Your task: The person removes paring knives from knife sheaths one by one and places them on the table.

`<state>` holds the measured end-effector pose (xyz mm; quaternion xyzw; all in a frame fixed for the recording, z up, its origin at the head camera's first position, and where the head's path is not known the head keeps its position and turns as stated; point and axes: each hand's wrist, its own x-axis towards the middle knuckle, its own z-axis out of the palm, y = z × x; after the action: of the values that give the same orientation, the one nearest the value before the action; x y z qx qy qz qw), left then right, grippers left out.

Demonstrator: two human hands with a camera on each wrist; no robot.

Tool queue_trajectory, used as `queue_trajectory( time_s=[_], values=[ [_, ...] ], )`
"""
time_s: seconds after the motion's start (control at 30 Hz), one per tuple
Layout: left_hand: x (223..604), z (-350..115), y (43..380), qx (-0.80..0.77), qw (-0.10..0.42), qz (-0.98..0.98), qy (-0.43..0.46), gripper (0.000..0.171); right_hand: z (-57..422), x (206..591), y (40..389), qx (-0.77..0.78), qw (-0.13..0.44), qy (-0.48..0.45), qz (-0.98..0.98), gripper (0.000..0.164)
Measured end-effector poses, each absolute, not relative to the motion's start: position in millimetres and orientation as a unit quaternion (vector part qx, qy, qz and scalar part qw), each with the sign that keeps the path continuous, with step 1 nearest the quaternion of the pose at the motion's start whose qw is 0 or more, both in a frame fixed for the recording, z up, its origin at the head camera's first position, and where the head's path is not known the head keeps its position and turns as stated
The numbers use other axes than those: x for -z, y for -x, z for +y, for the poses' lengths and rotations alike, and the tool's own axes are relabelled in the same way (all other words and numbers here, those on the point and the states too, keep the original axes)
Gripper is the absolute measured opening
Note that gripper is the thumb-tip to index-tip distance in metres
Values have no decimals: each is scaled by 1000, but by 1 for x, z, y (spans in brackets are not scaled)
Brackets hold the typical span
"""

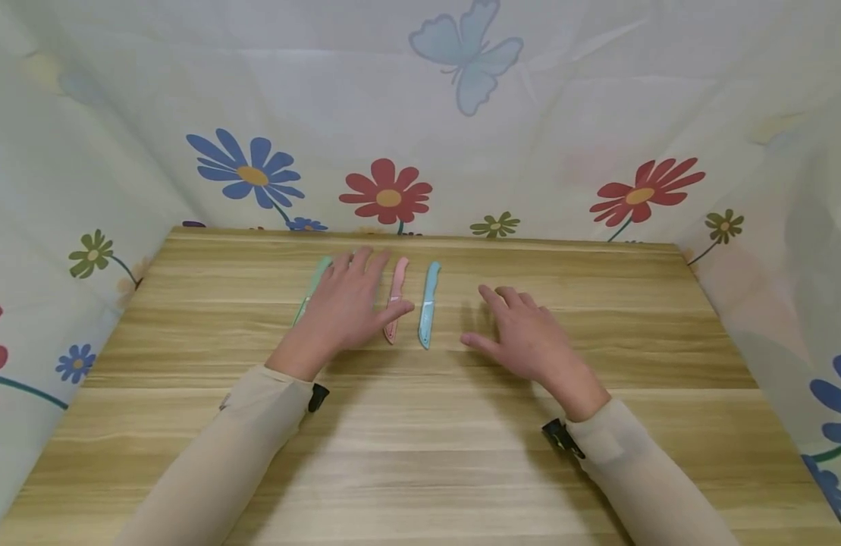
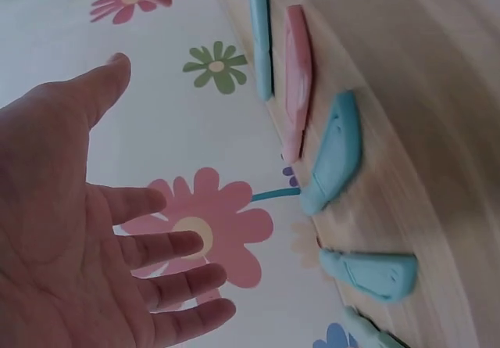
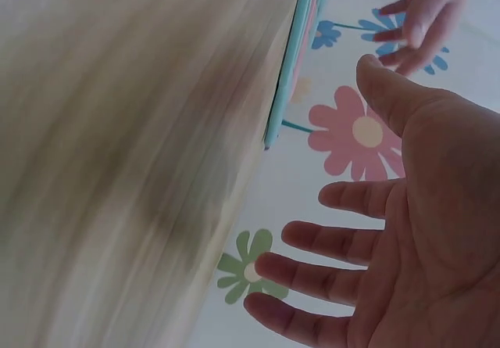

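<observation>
Under spread left hand (image 1: 345,307), two teal knives (image 2: 337,152), mostly hidden from head view; just left, green knife (image 1: 312,291); just right, pink knife (image 1: 396,285), overlapped by thumb in that view, then blue knife (image 1: 429,305). Long axes roughly fore-and-aft on wooden table (image 1: 406,455). Nearer: left hand. Apart, right of blue knife: right hand (image 1: 529,334), fingers likewise parted. Both empty.

Wood-grain table (image 1: 420,462); five pastel knives (image 2: 337,156) in row

smooth plastic-looking knives (image 1: 428,305), wood-grained tabletop (image 1: 420,455)
</observation>
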<state>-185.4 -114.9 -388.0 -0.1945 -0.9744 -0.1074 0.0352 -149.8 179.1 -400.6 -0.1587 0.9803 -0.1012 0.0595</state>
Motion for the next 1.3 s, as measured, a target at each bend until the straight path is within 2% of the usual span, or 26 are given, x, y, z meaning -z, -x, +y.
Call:
queue_trajectory(
  time_s=[0.27,0.53,0.77,1.3],
  values=[
    [383,-97,206,93,15,-978,189,92,165,401,153,104,46,157,981,88],
    [385,-81,229,159,-11,-971,177,77,149,400,158,117,44,138,982,79],
    [387,-65,243,173,-8,-971,165,64,135,398,160,140,46,119,982,72],
    [402,-29,267,215,-53,-966,134,44,107,403,162,150,77,113,979,59]
  ],
)
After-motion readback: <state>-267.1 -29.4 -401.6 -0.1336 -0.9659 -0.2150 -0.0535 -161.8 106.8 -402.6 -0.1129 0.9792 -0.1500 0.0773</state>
